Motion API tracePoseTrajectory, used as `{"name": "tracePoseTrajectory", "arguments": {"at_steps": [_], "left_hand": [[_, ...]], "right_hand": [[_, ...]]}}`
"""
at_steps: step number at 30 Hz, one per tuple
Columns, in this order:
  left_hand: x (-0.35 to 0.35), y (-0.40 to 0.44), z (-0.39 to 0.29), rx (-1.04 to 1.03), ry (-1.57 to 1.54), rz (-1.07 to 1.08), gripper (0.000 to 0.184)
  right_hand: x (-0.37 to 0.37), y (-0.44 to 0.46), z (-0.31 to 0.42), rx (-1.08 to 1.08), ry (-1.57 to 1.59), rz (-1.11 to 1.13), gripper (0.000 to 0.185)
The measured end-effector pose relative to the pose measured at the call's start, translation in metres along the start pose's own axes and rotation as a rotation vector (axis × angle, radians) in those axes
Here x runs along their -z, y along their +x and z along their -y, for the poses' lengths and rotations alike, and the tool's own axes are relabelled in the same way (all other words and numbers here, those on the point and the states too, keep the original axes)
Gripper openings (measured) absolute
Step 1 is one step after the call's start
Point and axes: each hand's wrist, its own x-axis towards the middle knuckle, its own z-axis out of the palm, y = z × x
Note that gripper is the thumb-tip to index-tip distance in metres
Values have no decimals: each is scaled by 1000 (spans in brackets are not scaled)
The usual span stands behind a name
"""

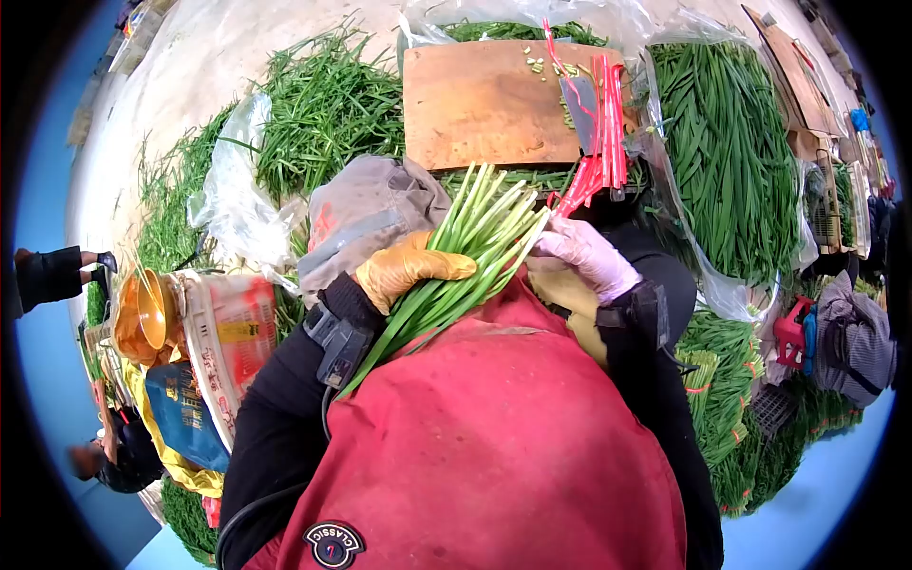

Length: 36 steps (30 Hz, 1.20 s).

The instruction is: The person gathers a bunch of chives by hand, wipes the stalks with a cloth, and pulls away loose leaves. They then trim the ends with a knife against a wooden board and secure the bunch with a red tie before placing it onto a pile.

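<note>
A bunch of garlic chives (484, 237) lies slantwise across my front, pale cut ends up and to the right, green leaves down to the left. My left hand (408, 269), in an orange glove, is closed around its middle. In a pale pink glove, my right hand (589, 256) has its fingers closed at the pale ends of the stalks, on the right side of the bunch. Just above it hang red tie strips (610, 123) over the edge of a wooden board (494, 104). A grey blade (579, 112) lies beside the strips, its handle not plainly visible.
Loose chives (328, 109) are heaped at the left. Long leaves fill a plastic-lined container (727, 157) at the right, with tied bunches (722, 399) below it. A grey cloth (370, 214) and a crate (223, 332) are at my left. Other people are at the far left.
</note>
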Motion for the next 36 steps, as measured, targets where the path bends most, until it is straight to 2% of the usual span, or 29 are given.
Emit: {"name": "tracePoseTrajectory", "arguments": {"at_steps": [1,3,4,5,6,9,10,11,12,14,15,17,18,19,21,22,23,26,27,28,29,30,32,33,35,36], "left_hand": [[-1,0,-2,12,13,16,40],[-5,2,-5,35,37,54,40],[-11,4,-3,-37,81,68,39],[-9,6,-7,55,119,138,37],[-12,5,-11,76,89,141,37],[-13,3,-18,81,103,141,35],[-7,2,-20,58,200,184,39],[-2,0,-21,36,294,227,42],[4,-4,-21,52,304,223,45],[17,-15,-25,78,336,223,50],[17,-25,-28,44,324,208,51],[16,-48,-34,-25,301,178,51],[38,-47,-26,-46,360,145,47],[25,-68,-44,99,315,144,40],[21,-83,-51,101,314,105,31],[27,-91,-53,118,461,43,28],[32,-95,-49,52,506,26,25],[42,-114,-51,171,575,-172,18],[32,-123,-61,156,703,-282,22],[45,-126,-71,146,997,-354,29],[56,-135,-77,-106,1082,-472,40],[63,-136,-86,-380,830,-513,50],[5,-139,-113,-671,994,-616,70],[-28,-137,-124,-817,1218,-588,82],[-72,-107,-123,-1146,1348,-342,99],[-83,-87,-122,-1230,1411,-251,108]], "right_hand": [[-11,2,2,-1,197,-13,58],[-36,14,-9,63,387,-57,57],[-48,27,-6,96,452,26,55],[-58,40,-1,126,518,111,54],[-65,47,2,199,589,96,51],[-63,52,3,217,789,-30,30],[-64,48,13,197,811,-200,23],[-56,48,18,293,850,-163,21],[-53,39,34,300,803,-347,22],[-22,29,42,484,765,-495,26],[-11,20,50,544,887,-412,28],[24,2,53,659,869,-437,29],[35,-7,56,706,874,-409,30],[42,-14,59,742,818,-461,31],[49,-25,66,772,810,-439,33],[49,-29,69,782,808,-437,34],[49,-31,72,800,808,-432,34],[54,-42,82,842,774,-458,33],[63,-46,83,869,700,-409,34],[65,-48,88,913,671,-422,33],[64,-52,95,955,641,-439,33],[60,-52,103,970,654,-342,33],[25,-37,121,983,539,-437,31],[14,-27,128,997,426,-441,32],[-19,-4,133,994,363,-401,30],[-39,5,136,970,406,-417,26]]}}
